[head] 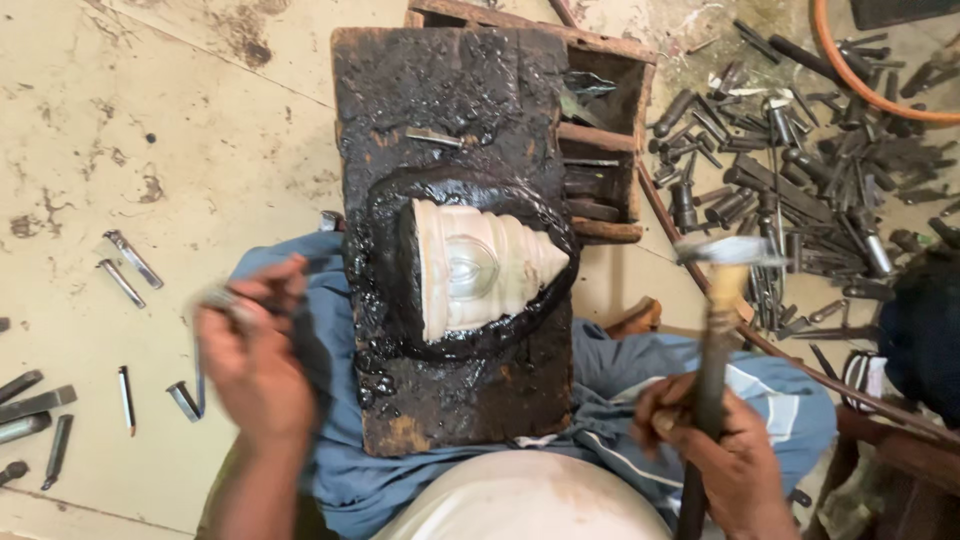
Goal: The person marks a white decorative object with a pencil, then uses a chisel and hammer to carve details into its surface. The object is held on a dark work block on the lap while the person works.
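Resting across the person's lap, a wooden board (455,400) coated in thick black pitch (440,90) carries a pale metal piece (478,268) shaped like a stepped cone, its narrow end pointing right and a smooth oval boss at its middle; a raised ring of pitch runs all around it and holds it fast. A small steel punch (433,137) lies loose on the pitch above the piece. Just behind the board's right edge stands an open wooden box (610,150) with dividers, and dark metal tools lie in its compartments, though what kind is hard to tell. The right hand (715,440) is closed in a full fist around the wooden handle of a hammer (722,260), whose blurred metal head is raised to the right of the board, well apart from the pale piece. The left hand (250,350) sits left of the board over the blue cloth (330,470) on the lap, fingers curled around a thin steel tool (203,375) that points down towards the floor; the hand is blurred, so the exact grip is unclear. More punches (125,270) lie scattered on the stained floor (150,100) at left, and a large heap of dark punches and chisels (800,160) covers the floor at right.
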